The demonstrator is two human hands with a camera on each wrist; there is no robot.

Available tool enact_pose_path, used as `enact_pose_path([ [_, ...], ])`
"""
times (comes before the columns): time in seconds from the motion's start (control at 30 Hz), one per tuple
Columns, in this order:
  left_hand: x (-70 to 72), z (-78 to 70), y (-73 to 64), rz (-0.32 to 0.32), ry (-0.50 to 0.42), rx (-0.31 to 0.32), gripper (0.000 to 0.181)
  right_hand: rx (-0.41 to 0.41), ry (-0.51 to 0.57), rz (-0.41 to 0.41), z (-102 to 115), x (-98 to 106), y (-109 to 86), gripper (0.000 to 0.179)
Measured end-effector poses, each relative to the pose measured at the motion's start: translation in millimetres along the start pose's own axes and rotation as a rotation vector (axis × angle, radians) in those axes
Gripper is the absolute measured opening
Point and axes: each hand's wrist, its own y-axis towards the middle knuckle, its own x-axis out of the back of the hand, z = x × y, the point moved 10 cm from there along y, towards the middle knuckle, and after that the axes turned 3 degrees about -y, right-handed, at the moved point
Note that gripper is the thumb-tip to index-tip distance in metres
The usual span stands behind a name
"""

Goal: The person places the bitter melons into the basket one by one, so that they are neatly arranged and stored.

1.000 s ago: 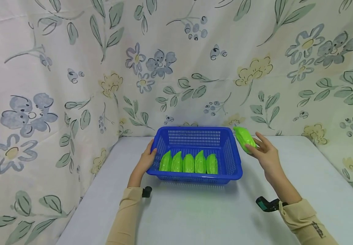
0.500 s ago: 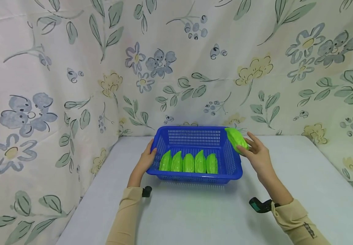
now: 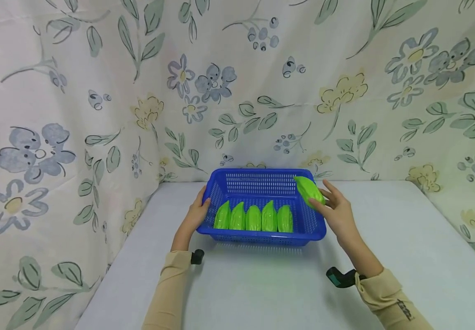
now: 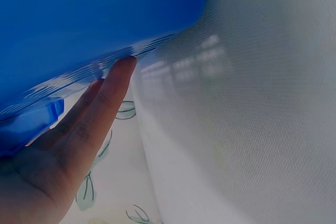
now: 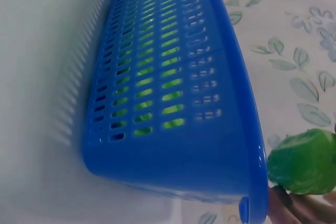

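Observation:
A blue perforated plastic basket sits on the white table. Inside, along its front wall, several bright green, pointed bitter melons stand in a row. My left hand holds the basket's left end, thumb over the rim; the left wrist view shows those fingers against the basket's outer underside. Above the basket's right end, my right hand pinches another bitter melon between thumb and fingers, its tip leaning to the upper left. In the right wrist view this melon appears just past the rim.
The white tabletop extends in front of the basket and to its right. A floral curtain hangs behind the table and along both sides. Each sleeve cuff carries a dark wrist camera.
My right hand has moved left with the bitter melon, from outside the basket's right rim to over its right end. The left hand and the basket have stayed put.

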Motion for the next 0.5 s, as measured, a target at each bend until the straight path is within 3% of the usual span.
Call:
enact_pose_path([
  [0.5, 1.0, -0.7, -0.1, -0.001, 0.004, 0.006, 0.058, 0.016, -0.163, 0.034, 7, -14, 3.0, 0.083],
])
